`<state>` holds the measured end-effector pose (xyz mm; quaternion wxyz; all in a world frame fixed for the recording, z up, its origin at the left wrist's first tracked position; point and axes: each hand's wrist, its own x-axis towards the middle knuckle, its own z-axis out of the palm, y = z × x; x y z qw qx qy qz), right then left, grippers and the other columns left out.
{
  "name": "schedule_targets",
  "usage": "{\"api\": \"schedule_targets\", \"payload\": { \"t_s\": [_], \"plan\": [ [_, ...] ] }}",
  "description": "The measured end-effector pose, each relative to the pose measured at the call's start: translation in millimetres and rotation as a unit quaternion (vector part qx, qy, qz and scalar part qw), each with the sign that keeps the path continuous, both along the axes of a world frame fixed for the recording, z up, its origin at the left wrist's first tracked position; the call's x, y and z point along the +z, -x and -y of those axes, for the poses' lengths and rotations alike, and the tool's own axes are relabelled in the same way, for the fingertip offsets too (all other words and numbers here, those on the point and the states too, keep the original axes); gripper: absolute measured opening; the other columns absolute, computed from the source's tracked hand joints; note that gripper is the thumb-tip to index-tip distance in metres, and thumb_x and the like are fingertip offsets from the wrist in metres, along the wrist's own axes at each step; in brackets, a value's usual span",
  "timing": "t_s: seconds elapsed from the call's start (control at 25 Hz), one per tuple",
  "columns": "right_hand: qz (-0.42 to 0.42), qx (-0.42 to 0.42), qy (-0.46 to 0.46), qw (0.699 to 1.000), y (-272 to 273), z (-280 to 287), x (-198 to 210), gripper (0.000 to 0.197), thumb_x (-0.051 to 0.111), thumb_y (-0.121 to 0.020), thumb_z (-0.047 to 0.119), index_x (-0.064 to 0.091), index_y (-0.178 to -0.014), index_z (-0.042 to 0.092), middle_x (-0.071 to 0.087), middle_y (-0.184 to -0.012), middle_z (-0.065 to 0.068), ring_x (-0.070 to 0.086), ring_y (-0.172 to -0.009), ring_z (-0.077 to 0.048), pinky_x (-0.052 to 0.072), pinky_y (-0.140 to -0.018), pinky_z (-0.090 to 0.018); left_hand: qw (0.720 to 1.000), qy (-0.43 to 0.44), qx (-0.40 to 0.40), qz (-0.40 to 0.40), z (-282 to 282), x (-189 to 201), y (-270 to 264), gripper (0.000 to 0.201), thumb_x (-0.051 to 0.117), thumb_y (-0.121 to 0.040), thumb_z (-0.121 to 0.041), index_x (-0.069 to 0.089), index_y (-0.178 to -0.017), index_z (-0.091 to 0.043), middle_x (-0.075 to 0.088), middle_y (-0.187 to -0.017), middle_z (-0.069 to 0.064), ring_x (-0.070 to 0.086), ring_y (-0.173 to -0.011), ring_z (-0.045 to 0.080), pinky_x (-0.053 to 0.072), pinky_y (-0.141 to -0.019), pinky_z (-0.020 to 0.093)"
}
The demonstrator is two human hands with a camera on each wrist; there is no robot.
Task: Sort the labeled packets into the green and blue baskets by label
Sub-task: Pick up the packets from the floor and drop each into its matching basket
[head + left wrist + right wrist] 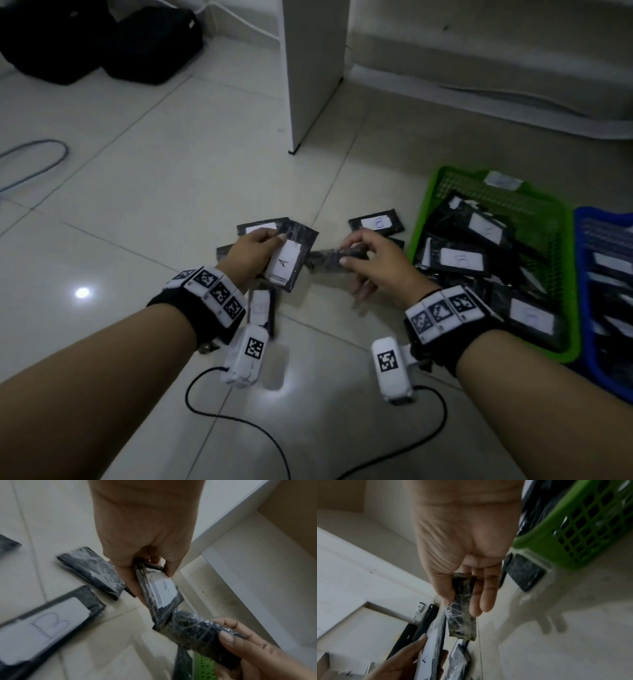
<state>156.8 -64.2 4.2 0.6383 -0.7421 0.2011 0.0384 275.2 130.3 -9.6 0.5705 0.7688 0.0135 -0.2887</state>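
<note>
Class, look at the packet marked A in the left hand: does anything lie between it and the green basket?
Yes. The right hand, gripping another dark packet, sits between the A packet and the green basket. Loose packets also lie on the floor beside the basket's near edge.

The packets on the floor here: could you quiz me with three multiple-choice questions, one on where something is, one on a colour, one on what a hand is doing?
1. Where does the green basket stand?
A. left of the blue basket
B. right of it
C. on top of it

2. What colour are the packets' labels?
A. yellow
B. white
C. red

3. What is the left hand doing?
A. lying flat on the floor
B. hanging open
C. holding the packet marked A

Answers: 1 A, the green rim lies left of the blue one. 2 B, the A sits on white paper. 3 C, its fingers pinch that packet in its grip.
</note>
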Motion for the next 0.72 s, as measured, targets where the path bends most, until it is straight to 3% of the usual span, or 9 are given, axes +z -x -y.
{"api": "schedule_targets", "payload": {
  "t_s": [0.08, 0.16, 0.28, 0.44, 0.6, 0.72],
  "plan": [
    [0.059, -0.061, -0.051, 0.995, 8, 25, 10, 0.011, 0.069, -0.082, 0.002, 0.063, -0.089, 0.009, 0.061, -0.082, -0.008, 0.062, -0.064, -0.021, 0.058, -0.061, -0.036, 0.998, 0.050, -0.017, -0.027, 30, 9, 5, 0.015, 0.055, -0.092, -0.018, 0.061, -0.104, -0.010, 0.061, -0.080, 0.009, 0.058, -0.070, 0.024, 0.048, -0.065, 0.032],
    [0.080, -0.113, -0.103, 0.985, 20, 48, 16, 0.008, 0.066, -0.083, 0.000, 0.064, -0.085, 0.007, 0.065, -0.083, -0.005, 0.064, -0.074, -0.016, 0.059, -0.074, -0.030, 0.992, 0.105, -0.048, -0.058, 59, 18, 10, 0.027, 0.052, -0.090, -0.005, 0.058, -0.115, -0.011, 0.063, -0.089, 0.013, 0.059, -0.075, 0.025, 0.048, -0.068, 0.033],
    [0.071, -0.144, -0.053, 0.986, 41, 85, 23, 0.020, 0.061, -0.084, -0.006, 0.063, -0.090, 0.013, 0.065, -0.092, -0.006, 0.063, -0.076, -0.016, 0.055, -0.066, -0.023, 0.981, 0.153, -0.103, -0.066, 100, 33, 20, 0.039, 0.051, -0.086, 0.003, 0.059, -0.118, -0.017, 0.065, -0.093, 0.012, 0.060, -0.078, 0.024, 0.047, -0.071, 0.033],
    [0.040, -0.154, 0.038, 0.986, 56, 132, 44, 0.040, 0.061, -0.081, -0.013, 0.057, -0.111, 0.013, 0.058, -0.114, -0.009, 0.060, -0.094, -0.021, 0.057, -0.078, -0.034, 0.976, 0.158, -0.142, -0.052, 142, 53, 34, 0.039, 0.052, -0.088, 0.002, 0.058, -0.121, -0.017, 0.066, -0.099, 0.012, 0.062, -0.079, 0.022, 0.052, -0.071, 0.032],
    [-0.006, -0.145, 0.061, 0.988, 64, 174, 85, 0.039, 0.062, -0.081, -0.012, 0.056, -0.114, 0.007, 0.056, -0.117, -0.017, 0.061, -0.090, -0.023, 0.057, -0.072, -0.029, 0.976, 0.130, -0.176, -0.019, 186, 89, 40, 0.035, 0.055, -0.089, -0.003, 0.058, -0.122, -0.014, 0.064, -0.096, 0.007, 0.061, -0.071, 0.017, 0.053, -0.050, 0.023],
    [-0.041, -0.100, 0.094, 0.990, 85, 198, 110, 0.036, 0.063, -0.081, -0.009, 0.059, -0.114, 0.006, 0.059, -0.113, -0.014, 0.061, -0.097, -0.025, 0.058, -0.082, -0.035, 0.968, 0.094, -0.231, 0.019, 220, 113, 39, 0.030, 0.058, -0.089, -0.009, 0.059, -0.118, -0.016, 0.064, -0.092, 0.005, 0.061, -0.068, 0.017, 0.056, -0.058, 0.029]
  ]
}}
